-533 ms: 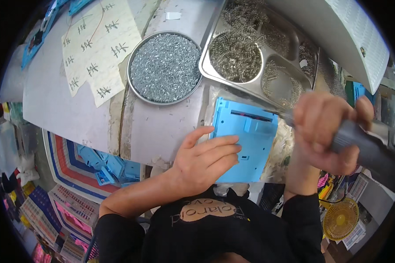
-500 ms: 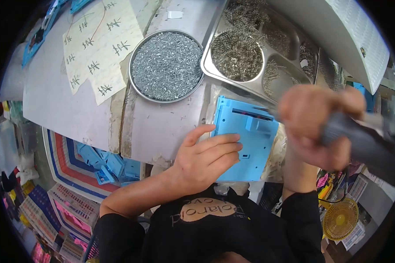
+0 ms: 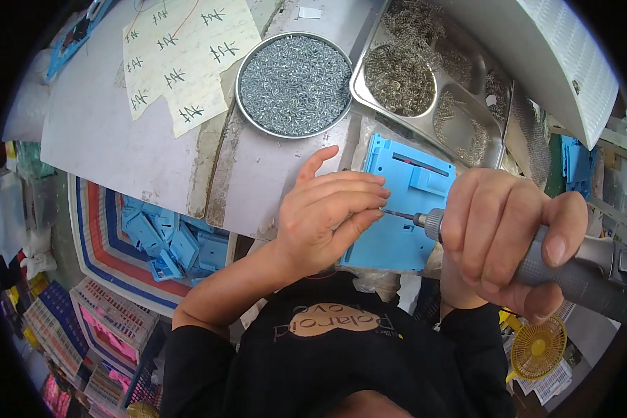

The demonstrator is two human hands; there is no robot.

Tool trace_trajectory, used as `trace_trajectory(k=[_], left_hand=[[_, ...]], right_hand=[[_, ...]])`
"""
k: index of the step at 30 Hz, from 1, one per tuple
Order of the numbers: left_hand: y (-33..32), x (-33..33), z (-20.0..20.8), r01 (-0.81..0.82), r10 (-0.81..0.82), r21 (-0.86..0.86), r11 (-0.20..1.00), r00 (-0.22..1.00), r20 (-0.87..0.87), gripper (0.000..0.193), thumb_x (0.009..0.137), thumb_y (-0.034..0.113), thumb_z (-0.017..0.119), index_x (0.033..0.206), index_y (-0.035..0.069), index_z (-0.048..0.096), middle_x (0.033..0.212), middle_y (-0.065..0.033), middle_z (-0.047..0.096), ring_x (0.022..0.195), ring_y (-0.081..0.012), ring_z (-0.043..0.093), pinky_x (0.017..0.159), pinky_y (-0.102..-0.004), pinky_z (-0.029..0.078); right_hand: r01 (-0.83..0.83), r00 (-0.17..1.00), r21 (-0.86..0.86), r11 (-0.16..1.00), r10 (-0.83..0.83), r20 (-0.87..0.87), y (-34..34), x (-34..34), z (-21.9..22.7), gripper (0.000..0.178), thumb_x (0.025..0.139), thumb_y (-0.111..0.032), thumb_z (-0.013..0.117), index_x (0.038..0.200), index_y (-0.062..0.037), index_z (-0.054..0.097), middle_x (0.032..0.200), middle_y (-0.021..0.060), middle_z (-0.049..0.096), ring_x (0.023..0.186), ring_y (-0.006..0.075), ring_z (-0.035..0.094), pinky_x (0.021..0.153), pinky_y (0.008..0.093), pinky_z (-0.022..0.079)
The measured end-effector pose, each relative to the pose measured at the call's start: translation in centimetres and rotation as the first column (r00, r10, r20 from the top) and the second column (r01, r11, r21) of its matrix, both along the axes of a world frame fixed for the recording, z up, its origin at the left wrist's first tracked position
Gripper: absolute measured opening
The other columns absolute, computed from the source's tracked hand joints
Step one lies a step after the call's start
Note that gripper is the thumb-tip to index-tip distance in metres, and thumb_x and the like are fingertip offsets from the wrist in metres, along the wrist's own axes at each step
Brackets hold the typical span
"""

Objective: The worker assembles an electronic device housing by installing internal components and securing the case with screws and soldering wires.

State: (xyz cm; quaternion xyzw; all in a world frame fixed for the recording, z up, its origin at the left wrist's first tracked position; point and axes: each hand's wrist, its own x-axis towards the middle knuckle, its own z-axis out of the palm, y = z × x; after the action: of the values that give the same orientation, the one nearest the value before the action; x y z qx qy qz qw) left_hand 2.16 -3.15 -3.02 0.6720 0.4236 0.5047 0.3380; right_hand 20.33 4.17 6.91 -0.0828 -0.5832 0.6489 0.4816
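My right hand (image 3: 501,240) is wrapped around a dark grey electric screwdriver (image 3: 578,279) with its thumb across the body. The thin bit (image 3: 400,213) points left, over the blue plastic panel (image 3: 393,245). At the bit's tip, my left hand (image 3: 331,209) is pinched between thumb and fingertips, little finger raised; whatever tiny piece it holds is too small to make out. The panel lies flat on the bench, with a slot and a raised block towards its far end.
Beyond the panel stand a round dish (image 3: 242,104) of small silvery metal pieces and a steel compartment tray (image 3: 359,93) of springs. A marked paper sheet (image 3: 195,70) lies left. More blue parts (image 3: 181,244) fill a striped bag (image 3: 94,223); a yellow fan (image 3: 538,348) is lower right.
My left hand has lifted off the panel and closed into a pinch at the bit. The screwdriver has come nearer and lower. Bench things appear shifted right and up in the view.
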Motion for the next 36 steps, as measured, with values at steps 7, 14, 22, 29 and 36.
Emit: trace_trajectory(k=[7,14,22,29,36], left_hand=[[-0.2,0.3,0.1,-0.012,0.012,0.029,1.0,1.0,0.003,0.015,0.084,0.003,0.077,0.096,0.009,0.071,0.1,-0.0056,0.077,0.103,-0.023,0.074,0.114,-0.0517,0.034],[-0.2,0.1,0.9,-0.067,0.095,0.225,0.972,0.989,-0.114,0.02,0.081,0.003,0.08,0.097,0.008,0.07,0.102,-0.0075,0.076,0.103,-0.0255,0.074,0.113,-0.0518,0.037],[-0.1,-1.9,-0.9,-0.126,0.146,0.138,0.982,0.979,-0.146,0.021,0.078,0.011,0.083,0.082,0.009,0.062,0.092,-0.007,0.072,0.094,-0.0237,0.072,0.098,-0.0463,0.046],[-1.5,1.3,-0.2,0.042,0.009,0.195,0.98,0.966,-0.257,0.027,0.08,0.019,0.081,0.079,0.011,0.055,0.107,-0.0037,0.07,0.106,-0.0199,0.07,0.093,-0.0441,0.042],[-2.2,1.5,-0.3,-0.016,0.081,0.181,0.983,0.93,-0.357,0.023,0.081,0.017,0.08,0.084,0.012,0.057,0.11,-0.001,0.072,0.106,-0.0141,0.071,0.081,-0.0373,0.035]], right_hand=[[0.036,0.999,-0.019,0.999,-0.035,0.008,-0.6,0.1,-0.1,0.032,0.096,-0.035,0.071,0.117,-0.0168,0.055,0.063,-0.0052,0.061,0.048,0.0053,0.054,0.046,0.0219,0.04],[-0.007,0.998,-0.07,0.998,0.003,-0.059,0.1,0.2,-0.3,0.035,0.095,-0.034,0.071,0.122,-0.0157,0.056,0.058,-0.0077,0.058,0.047,0.0045,0.05,0.047,0.022,0.039],[0.227,0.973,0.095,0.969,-0.23,0.027,3.5,-1.5,-4.1,0.034,0.099,-0.033,0.058,0.124,-0.0096,0.053,0.062,-0.0016,0.047,0.053,0.0115,0.043,0.056,0.0284,0.04],[0.217,0.965,0.126,0.968,-0.232,0.123,3.6,-2.7,-5.9,0.021,0.099,-0.022,0.06,0.106,-0.0072,0.048,0.062,0.0019,0.047,0.052,0.0118,0.043,0.053,0.0304,0.04],[0.206,0.933,0.171,0.964,-0.246,0.263,3.6,-2.1,-5.5,0.021,0.095,-0.016,0.066,0.097,-0.0061,0.047,0.064,0.0041,0.052,0.053,0.0117,0.048,0.053,0.0299,0.042]])
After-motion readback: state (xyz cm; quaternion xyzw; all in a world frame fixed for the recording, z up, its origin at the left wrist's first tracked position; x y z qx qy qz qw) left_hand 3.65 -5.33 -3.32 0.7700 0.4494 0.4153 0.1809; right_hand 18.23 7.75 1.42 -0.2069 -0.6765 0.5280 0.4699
